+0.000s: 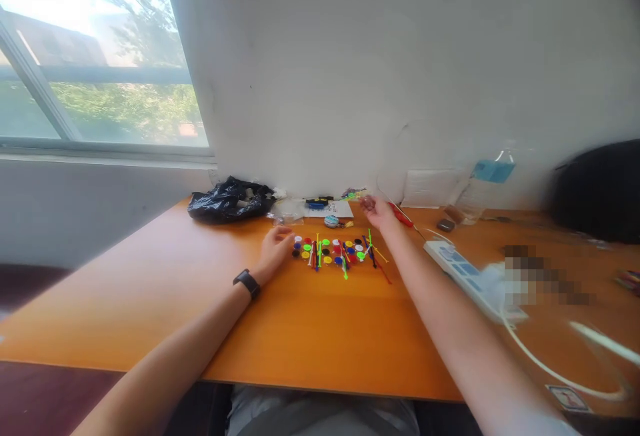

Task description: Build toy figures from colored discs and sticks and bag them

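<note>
A spread of small coloured plastic discs and thin coloured sticks (340, 253) lies on the orange table (310, 329). My left hand (276, 244), with a black band on its wrist, rests at the left edge of the pile, fingers curled down on the table. My right hand (376, 212) hovers just beyond the pile's far right, fingers curled. Whether it holds a piece is too small to tell. A small round blue-grey object (331, 221) and a red tool (401, 216) lie close to it.
A black plastic bag (231, 200) sits at the back left by the wall. Papers and small parts (325, 206) lie behind the pile. A white power strip (463, 273) with a cable, a water bottle (480, 189) and a dark bag (600, 189) are to the right.
</note>
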The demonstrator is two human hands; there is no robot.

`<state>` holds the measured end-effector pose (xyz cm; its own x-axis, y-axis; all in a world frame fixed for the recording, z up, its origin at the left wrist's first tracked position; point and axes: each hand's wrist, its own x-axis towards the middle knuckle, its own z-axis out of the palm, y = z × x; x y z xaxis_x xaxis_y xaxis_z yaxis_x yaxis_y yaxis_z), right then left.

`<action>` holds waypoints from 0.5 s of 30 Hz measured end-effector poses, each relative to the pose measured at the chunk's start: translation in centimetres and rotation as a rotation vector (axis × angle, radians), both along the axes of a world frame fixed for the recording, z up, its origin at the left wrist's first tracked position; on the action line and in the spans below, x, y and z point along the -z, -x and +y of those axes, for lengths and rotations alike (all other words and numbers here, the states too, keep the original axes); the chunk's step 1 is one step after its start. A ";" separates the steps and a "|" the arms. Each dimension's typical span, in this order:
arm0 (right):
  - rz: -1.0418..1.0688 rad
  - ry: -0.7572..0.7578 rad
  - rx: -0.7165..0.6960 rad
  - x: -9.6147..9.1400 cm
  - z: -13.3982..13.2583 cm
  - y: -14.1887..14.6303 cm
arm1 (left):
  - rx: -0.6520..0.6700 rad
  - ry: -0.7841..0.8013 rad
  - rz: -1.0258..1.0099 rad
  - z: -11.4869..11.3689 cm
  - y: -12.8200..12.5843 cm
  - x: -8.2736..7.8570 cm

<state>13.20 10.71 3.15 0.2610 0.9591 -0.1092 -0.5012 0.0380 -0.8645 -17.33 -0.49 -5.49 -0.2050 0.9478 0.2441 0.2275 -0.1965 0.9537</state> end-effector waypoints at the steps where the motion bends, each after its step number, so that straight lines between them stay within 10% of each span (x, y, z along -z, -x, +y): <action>1: -0.073 0.041 0.003 0.0 0.3 -0.2 | 0.002 -0.002 0.005 0.1 0.1 0.2; 6: -0.504 0.115 0.055 1.8 -0.6 -0.9 | 0.042 -0.011 0.039 0.9 0.4 1.1; 15: -0.865 -0.220 -0.046 3.7 -7.9 0.9 | 0.148 -0.049 0.167 1.2 0.0 1.7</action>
